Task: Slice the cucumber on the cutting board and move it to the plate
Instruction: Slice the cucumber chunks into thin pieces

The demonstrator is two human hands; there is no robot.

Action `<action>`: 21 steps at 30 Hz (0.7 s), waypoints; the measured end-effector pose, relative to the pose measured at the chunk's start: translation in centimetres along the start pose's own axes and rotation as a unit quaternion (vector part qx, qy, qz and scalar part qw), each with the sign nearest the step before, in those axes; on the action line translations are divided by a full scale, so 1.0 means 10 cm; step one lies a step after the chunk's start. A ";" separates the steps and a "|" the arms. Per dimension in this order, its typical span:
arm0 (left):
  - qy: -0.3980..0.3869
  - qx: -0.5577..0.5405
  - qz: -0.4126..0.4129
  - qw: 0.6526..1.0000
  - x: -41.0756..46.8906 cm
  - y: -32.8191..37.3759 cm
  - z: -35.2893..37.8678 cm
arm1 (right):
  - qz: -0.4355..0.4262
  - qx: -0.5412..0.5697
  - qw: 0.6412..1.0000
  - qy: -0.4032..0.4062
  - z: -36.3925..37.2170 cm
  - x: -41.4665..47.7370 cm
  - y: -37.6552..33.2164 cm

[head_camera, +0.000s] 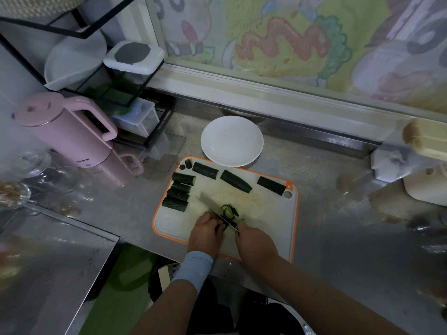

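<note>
Cucumber piece [224, 226]: found at the near middle of the cutting board [263, 221], between the two hands and just past the fingertips. Most of it is hidden, so its long axis can only be judged as lying across the blade.
Knife [210, 209]: laid on a slant, tip to the far left and heel at the near right, with the edge set down on the cucumber piece.
Left hand [205, 232]: fingers are curled over the cucumber piece to pin it from the near left (a pale wristband [193, 267] is worn on this arm).
Right hand [255, 240]: closed round the knife's handle, which is itself covered; the wrist is brought in from the near right.
Slices [229, 210]: a small leaning cluster just beyond the blade, on its far side.
Uncut pieces [177, 194]: four are stacked side by side at the left edge and three are spread along the far edge, all well apart from the hands.
Plate [231, 141]: nothing is seen on it. It is set on the bench [338, 238] straight beyond the hands, its near rim meeting the board's far edge.
Step judged: slicing is early, and nothing has been moved across yet.
Next move judged: the blade is to be pressed down, then the piece fed toward it by the left hand.
</note>
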State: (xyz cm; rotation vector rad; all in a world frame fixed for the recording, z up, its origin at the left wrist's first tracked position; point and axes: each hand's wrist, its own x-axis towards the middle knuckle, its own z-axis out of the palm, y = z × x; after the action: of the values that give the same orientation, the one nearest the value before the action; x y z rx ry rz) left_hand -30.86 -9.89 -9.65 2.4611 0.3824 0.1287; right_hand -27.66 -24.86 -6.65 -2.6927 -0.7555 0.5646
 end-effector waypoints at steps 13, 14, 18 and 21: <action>-0.006 0.001 -0.022 1.000 0.00 0.00 -0.01 | 0.016 0.014 0.999 0.024 -0.13 -0.24 0.04; -0.006 0.002 -0.022 1.000 0.00 -0.01 -0.01 | 0.017 0.015 0.999 0.023 -0.13 -0.25 0.04; -0.008 0.002 -0.029 1.000 0.01 -0.03 0.01 | 0.010 0.012 1.000 0.020 -0.08 -0.19 0.04; -0.002 0.002 -0.017 1.000 -0.01 -0.01 0.01 | 0.011 0.011 1.000 0.013 -0.01 -0.09 0.03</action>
State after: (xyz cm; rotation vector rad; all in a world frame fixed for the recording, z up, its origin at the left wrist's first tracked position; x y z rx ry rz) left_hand -30.96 -9.87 -9.80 2.4574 0.4225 0.1098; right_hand -28.17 -25.64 -6.47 -2.6855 -0.7086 0.5385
